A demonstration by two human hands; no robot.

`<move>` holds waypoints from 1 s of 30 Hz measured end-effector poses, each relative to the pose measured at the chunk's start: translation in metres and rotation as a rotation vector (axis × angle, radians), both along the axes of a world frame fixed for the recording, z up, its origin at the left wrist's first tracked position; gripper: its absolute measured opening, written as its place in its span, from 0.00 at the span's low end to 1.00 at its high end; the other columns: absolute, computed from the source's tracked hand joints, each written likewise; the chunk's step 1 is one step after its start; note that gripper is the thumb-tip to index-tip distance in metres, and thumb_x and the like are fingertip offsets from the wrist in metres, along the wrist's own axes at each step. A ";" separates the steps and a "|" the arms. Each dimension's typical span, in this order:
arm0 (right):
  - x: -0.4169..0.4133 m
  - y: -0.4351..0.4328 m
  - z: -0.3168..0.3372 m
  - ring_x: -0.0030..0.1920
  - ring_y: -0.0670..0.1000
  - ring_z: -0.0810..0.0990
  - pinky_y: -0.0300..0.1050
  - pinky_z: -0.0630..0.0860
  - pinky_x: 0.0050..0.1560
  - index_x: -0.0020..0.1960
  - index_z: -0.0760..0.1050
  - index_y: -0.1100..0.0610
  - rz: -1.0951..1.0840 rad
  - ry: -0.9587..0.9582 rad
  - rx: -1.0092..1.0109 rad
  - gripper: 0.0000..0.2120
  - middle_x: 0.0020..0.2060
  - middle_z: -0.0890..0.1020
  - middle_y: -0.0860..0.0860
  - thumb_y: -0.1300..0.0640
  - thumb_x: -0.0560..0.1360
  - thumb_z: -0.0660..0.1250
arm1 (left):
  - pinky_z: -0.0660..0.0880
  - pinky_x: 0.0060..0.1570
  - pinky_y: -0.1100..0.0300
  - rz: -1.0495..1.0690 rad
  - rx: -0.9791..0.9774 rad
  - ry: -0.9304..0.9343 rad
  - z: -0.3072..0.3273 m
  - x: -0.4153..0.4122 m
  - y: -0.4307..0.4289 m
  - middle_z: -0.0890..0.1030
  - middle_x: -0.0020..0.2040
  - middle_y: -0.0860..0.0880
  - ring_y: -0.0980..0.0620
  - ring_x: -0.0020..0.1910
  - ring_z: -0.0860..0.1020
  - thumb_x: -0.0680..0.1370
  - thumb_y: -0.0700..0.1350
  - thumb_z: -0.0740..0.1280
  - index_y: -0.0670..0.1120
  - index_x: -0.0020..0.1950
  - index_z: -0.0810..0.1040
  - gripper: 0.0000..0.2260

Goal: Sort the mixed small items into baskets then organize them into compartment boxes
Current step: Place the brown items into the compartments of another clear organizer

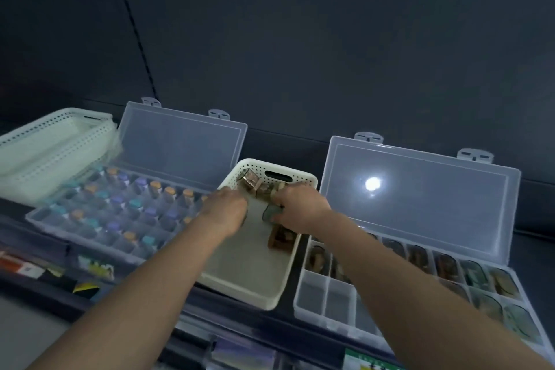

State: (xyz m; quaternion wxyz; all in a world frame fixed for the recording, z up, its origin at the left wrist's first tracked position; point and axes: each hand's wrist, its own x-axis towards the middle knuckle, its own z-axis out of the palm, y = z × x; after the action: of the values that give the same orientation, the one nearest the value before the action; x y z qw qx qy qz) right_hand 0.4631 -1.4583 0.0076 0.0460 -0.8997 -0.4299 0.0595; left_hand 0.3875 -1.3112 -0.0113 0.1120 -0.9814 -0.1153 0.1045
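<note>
In the middle of the tabletop, both grips reach down into a shallow white plastic basket [240,267] with rounded corners and perforated walls. The right grip [297,209] seems to pinch a small dark oval piece [268,213] at its fingertips, low over the basket floor. The left grip [226,210] is curled knuckles-up just beside it; whether it holds anything I cannot tell.

Just beyond the grips, small clear cubes [249,182] with brown insides sit against the far wall. Below the right grip lies a brown blocky piece [280,239].

Left of the left grip stands a clear compartment box [105,237], its lid upright, filled with little vials [136,183] capped orange, teal and purple. Right of the right grip, a second clear box [310,291] holds glossy brown and green ovals [447,264]. Far left sits a stack of white perforated baskets [45,153].
</note>
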 end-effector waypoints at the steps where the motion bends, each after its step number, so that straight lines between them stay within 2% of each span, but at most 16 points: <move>1: 0.000 0.009 -0.004 0.54 0.57 0.76 0.50 0.78 0.51 0.55 0.77 0.56 -0.005 -0.008 -0.034 0.14 0.51 0.78 0.54 0.48 0.76 0.63 | 0.72 0.60 0.50 -0.021 0.026 0.014 -0.003 0.003 0.004 0.75 0.61 0.42 0.43 0.63 0.71 0.76 0.36 0.62 0.43 0.61 0.77 0.14; 4: 0.003 0.028 -0.015 0.56 0.56 0.75 0.50 0.76 0.53 0.58 0.76 0.55 -0.045 -0.013 -0.118 0.16 0.54 0.77 0.54 0.49 0.75 0.65 | 0.67 0.64 0.53 -0.104 0.110 0.028 -0.010 0.012 0.013 0.74 0.62 0.43 0.44 0.65 0.69 0.77 0.38 0.63 0.44 0.62 0.77 0.14; 8: 0.009 0.043 -0.026 0.55 0.56 0.76 0.51 0.77 0.51 0.60 0.74 0.57 -0.099 -0.066 -0.189 0.16 0.56 0.76 0.55 0.51 0.74 0.66 | 0.66 0.65 0.53 -0.212 0.108 0.008 -0.014 0.021 0.022 0.75 0.60 0.44 0.45 0.63 0.69 0.77 0.37 0.62 0.43 0.61 0.77 0.14; 11: 0.012 0.047 -0.030 0.54 0.56 0.77 0.49 0.75 0.48 0.60 0.74 0.58 -0.132 -0.067 -0.209 0.17 0.55 0.76 0.55 0.51 0.74 0.67 | 0.69 0.61 0.53 -0.249 0.060 -0.013 -0.012 0.024 0.024 0.76 0.58 0.44 0.45 0.60 0.71 0.75 0.37 0.63 0.42 0.59 0.78 0.13; 13: 0.014 0.046 -0.030 0.50 0.54 0.77 0.46 0.73 0.43 0.56 0.75 0.57 -0.138 -0.056 -0.192 0.16 0.52 0.77 0.53 0.50 0.72 0.68 | 0.72 0.54 0.53 -0.225 -0.002 -0.025 -0.009 0.024 0.025 0.77 0.55 0.43 0.44 0.57 0.73 0.74 0.35 0.63 0.41 0.55 0.78 0.12; 16: 0.017 0.039 -0.028 0.46 0.54 0.76 0.45 0.72 0.41 0.51 0.75 0.55 -0.161 -0.018 -0.062 0.14 0.48 0.78 0.52 0.48 0.70 0.69 | 0.74 0.44 0.55 -0.169 -0.162 -0.072 -0.004 0.021 0.027 0.77 0.52 0.44 0.45 0.51 0.76 0.72 0.35 0.63 0.43 0.52 0.76 0.10; 19: 0.017 0.024 -0.020 0.48 0.54 0.78 0.45 0.75 0.42 0.54 0.73 0.54 -0.229 0.081 0.158 0.17 0.47 0.78 0.51 0.49 0.68 0.70 | 0.72 0.41 0.57 -0.135 -0.378 -0.208 0.000 0.018 0.024 0.78 0.51 0.46 0.47 0.50 0.77 0.72 0.40 0.66 0.45 0.55 0.73 0.12; 22: 0.016 0.002 -0.008 0.47 0.52 0.77 0.44 0.76 0.43 0.55 0.73 0.53 -0.233 0.111 0.339 0.18 0.47 0.78 0.50 0.48 0.68 0.70 | 0.76 0.46 0.54 -0.044 -0.588 -0.324 0.007 0.014 0.013 0.79 0.53 0.50 0.49 0.51 0.78 0.72 0.45 0.70 0.48 0.59 0.71 0.18; 25: 0.011 -0.027 0.000 0.44 0.50 0.75 0.42 0.72 0.42 0.56 0.73 0.53 -0.230 0.100 0.498 0.20 0.48 0.78 0.49 0.47 0.67 0.71 | 0.76 0.53 0.53 0.024 -0.766 -0.434 0.012 0.009 -0.004 0.78 0.59 0.51 0.51 0.53 0.78 0.71 0.44 0.72 0.51 0.64 0.70 0.23; 28: 0.002 -0.059 0.006 0.44 0.47 0.74 0.39 0.69 0.44 0.62 0.72 0.53 -0.245 0.100 0.585 0.25 0.50 0.78 0.48 0.48 0.68 0.71 | 0.74 0.59 0.53 0.029 -0.920 -0.523 0.018 -0.001 -0.029 0.77 0.61 0.54 0.54 0.57 0.76 0.71 0.43 0.74 0.54 0.64 0.71 0.24; 30: -0.006 -0.082 0.009 0.43 0.46 0.74 0.38 0.68 0.43 0.60 0.74 0.53 -0.233 0.100 0.616 0.23 0.50 0.79 0.47 0.49 0.67 0.72 | 0.75 0.59 0.50 0.025 -0.995 -0.534 0.022 -0.009 -0.048 0.78 0.59 0.56 0.55 0.56 0.78 0.70 0.43 0.75 0.56 0.63 0.73 0.25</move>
State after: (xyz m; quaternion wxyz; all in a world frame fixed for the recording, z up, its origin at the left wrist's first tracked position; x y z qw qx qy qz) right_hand 0.4568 -1.5401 0.0166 0.3436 -0.8825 -0.3193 -0.0347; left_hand 0.3781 -1.3590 0.0105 -0.3985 -0.9070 -0.0881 -0.1042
